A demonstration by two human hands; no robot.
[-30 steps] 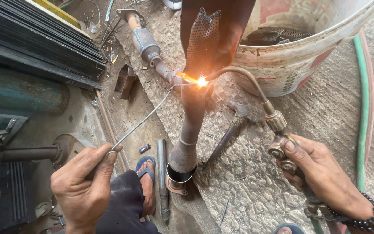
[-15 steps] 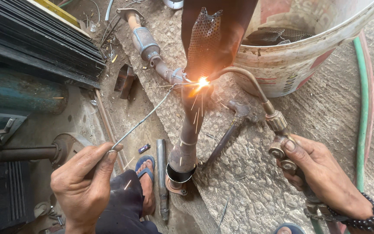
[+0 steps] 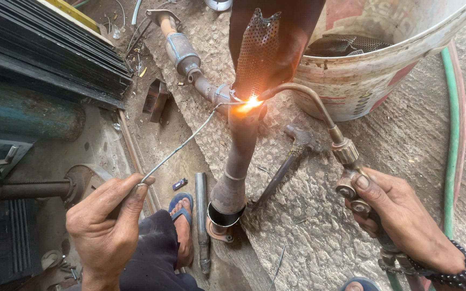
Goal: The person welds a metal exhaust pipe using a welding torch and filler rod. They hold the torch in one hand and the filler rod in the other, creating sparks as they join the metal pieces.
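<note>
**Flame on the pipe joint, filler rod at the seam**

Your left hand [image 3: 106,223] pinches the filler rod [image 3: 182,144] between thumb and fingers, closed tight on its near end; the rod runs up and away so that its far tip sits at the glowing spot [image 3: 250,103]. Your right hand [image 3: 400,218] is wrapped around the gas torch [image 3: 346,156], thumb resting by the brass valve knobs, and the curved nozzle reaches the same spot from the right.

The work itself is the exhaust pipe [image 3: 238,161] lying on the rough stone slab [image 3: 319,237], its open end toward you; at its far end it meets the perforated metal tube [image 3: 260,54], and the flame is right at that junction. A side pipe with a catalytic-style canister [image 3: 182,51] joins from the upper left.

As far as you can judge, the seam is in progress: the near face of the joint glows, yet no finished bead can be made out around it, so most of the circumference looks left to do.

The glare washes out the joint itself. The back of the seam is hidden, the perforated tube's top is cut off by the frame edge, and the hoses [image 3: 451,134] run out of view. A hammer [image 3: 289,156] lies just beside the pipe, a white bucket [image 3: 384,75] behind it.
</note>
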